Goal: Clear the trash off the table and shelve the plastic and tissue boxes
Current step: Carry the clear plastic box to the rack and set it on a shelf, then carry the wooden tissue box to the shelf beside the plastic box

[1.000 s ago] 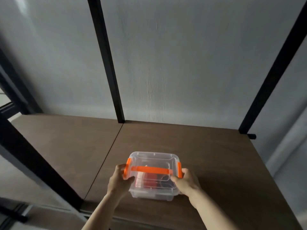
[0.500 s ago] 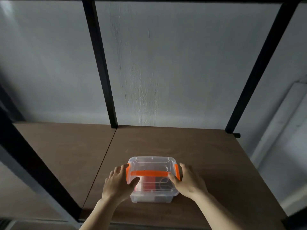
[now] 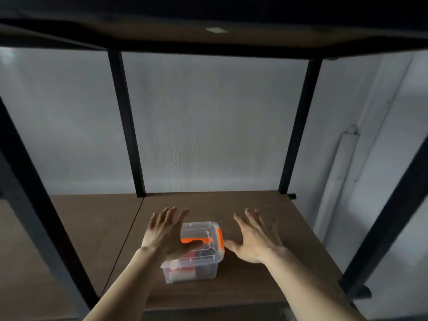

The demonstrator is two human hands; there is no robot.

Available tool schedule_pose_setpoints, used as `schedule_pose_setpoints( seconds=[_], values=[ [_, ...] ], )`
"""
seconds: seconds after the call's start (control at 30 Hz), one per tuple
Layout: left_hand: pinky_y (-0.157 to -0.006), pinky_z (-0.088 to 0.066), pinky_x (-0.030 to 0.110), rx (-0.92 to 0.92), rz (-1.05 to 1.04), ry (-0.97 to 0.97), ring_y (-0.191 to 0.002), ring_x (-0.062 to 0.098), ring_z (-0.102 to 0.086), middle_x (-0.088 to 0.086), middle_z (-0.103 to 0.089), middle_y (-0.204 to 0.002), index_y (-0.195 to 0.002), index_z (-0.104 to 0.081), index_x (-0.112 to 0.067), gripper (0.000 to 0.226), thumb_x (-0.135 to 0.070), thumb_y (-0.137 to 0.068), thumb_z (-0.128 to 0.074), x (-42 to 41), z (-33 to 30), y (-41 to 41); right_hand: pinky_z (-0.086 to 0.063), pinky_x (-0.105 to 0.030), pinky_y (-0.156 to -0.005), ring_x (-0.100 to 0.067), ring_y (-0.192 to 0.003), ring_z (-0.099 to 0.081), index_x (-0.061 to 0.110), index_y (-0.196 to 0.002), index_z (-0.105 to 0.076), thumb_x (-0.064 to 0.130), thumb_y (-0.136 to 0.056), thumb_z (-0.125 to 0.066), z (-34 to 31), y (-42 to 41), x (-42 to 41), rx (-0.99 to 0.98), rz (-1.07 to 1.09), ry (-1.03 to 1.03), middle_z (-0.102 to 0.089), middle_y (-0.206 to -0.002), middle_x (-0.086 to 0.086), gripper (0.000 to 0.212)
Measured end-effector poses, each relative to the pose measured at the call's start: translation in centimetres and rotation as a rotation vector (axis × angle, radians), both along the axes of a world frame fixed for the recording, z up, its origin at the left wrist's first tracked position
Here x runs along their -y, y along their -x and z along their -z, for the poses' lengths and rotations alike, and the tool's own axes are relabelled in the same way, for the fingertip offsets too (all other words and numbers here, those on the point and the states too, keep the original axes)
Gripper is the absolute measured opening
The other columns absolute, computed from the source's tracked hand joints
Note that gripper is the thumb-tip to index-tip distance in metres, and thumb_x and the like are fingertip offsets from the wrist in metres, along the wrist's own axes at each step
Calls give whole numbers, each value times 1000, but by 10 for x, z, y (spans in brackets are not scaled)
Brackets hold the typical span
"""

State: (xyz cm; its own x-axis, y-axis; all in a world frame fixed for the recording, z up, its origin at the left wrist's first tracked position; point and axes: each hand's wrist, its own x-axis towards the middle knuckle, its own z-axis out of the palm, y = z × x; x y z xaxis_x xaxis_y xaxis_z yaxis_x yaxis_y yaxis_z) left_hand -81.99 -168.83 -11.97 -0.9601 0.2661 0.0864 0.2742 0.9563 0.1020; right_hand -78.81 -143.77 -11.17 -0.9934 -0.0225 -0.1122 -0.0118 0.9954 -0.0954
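A clear plastic box with orange latches and an orange handle rests on the brown shelf board, near its front edge. Red and white items show dimly through its walls. My left hand hovers over the box's left side with fingers spread, hiding the left latch. My right hand is spread open just right of the box, its thumb close to the orange right latch. Neither hand grips anything.
Black metal uprights stand at the back of the shelf against a pale wall. A second board adjoins on the left. Another shelf spans overhead. A dark post stands at the right front.
Both hands have let go of the box's sides and lifted away with fingers spread. The box stays on the shelf. The view has tilted up, showing the shelf overhead.
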Motion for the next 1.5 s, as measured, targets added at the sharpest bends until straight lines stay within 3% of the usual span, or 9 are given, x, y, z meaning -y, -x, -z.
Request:
schedule_pose_setpoints(
  seconds=[0.13, 0.33, 0.53, 0.8, 1.0, 1.17, 1.33, 1.5],
  values=[
    [-122, -16, 45, -24, 12, -17, -149, 26, -24, 1, -24, -163, -155, -17, -37, 112, -93, -63, -48, -27, -22, -39, -2, -64, -122, -32, -155, 2, 36, -157, -8, 78, -83, -43, -17, -40, -27, -65, 13, 27, 2, -169, -5, 93],
    [-121, -23, 45, -12, 37, 1, -147, 27, -29, 1, -28, -162, -153, -20, -39, 110, -94, -61, -45, -77, -36, -103, -8, -62, -122, -32, -155, 0, 36, -157, -10, 75, -84, -46, -21, -115, -76, -71, 60, 127, 0, -169, -3, 90],
    [-122, -23, 45, 40, 206, 59, -149, 27, -25, 1, -23, -164, -155, -14, -40, 109, -95, -63, -39, -156, -44, -152, -19, -57, -121, -30, -154, -12, 33, -157, -11, 77, -83, -44, -19, -200, -139, -77, 194, 138, -7, -168, -3, 92],
    [-123, -13, 44, 98, 644, 78, -153, 24, -16, -2, -16, -166, -157, -9, -37, 107, -90, -69, -43, -295, -36, -206, -27, -56, -117, -30, -150, -20, 28, -155, -18, 73, -83, -48, -22, -343, -241, -76, 628, 108, -20, -165, -6, 90],
    [-123, -13, 43, 227, 946, 53, -152, 23, -16, -3, -15, -166, -156, -8, -40, 118, -98, -58, -35, -374, -20, -264, -19, -54, -121, -30, -154, -10, 30, -158, -9, 77, -85, -39, -15, -475, -265, 14, 976, 73, -7, -169, -3, 92],
    [-123, -14, 43, 222, 1198, 69, -151, 23, -18, -5, -15, -166, -156, -10, -40, 106, -87, -69, -47, -444, -15, -355, -20, -54, -120, -28, -152, -15, 31, -157, -11, 73, -87, -42, -23, -592, -262, -4, 1234, 30, -12, -168, -2, 88],
    [-122, -17, 41, 197, 1419, 92, -151, 21, -18, -5, -16, -166, -156, -9, -41, 104, -85, -70, -48, -501, -22, -454, -19, -55, -121, -29, -153, -13, 31, -157, -12, 73, -87, -43, -31, -697, -261, -42, 1452, 23, -10, -168, -3, 87],
    [-117, -26, 41, 121, 1574, 82, -146, 22, -30, -6, -26, -162, -155, -15, -40, 104, -88, -68, -45, -551, -35, -543, -19, -56, -121, -29, -153, -14, 30, -157, -11, 74, -87, -43, -36, -786, -271, -72, 1602, 10, -11, -168, -4, 89]
  ],
)
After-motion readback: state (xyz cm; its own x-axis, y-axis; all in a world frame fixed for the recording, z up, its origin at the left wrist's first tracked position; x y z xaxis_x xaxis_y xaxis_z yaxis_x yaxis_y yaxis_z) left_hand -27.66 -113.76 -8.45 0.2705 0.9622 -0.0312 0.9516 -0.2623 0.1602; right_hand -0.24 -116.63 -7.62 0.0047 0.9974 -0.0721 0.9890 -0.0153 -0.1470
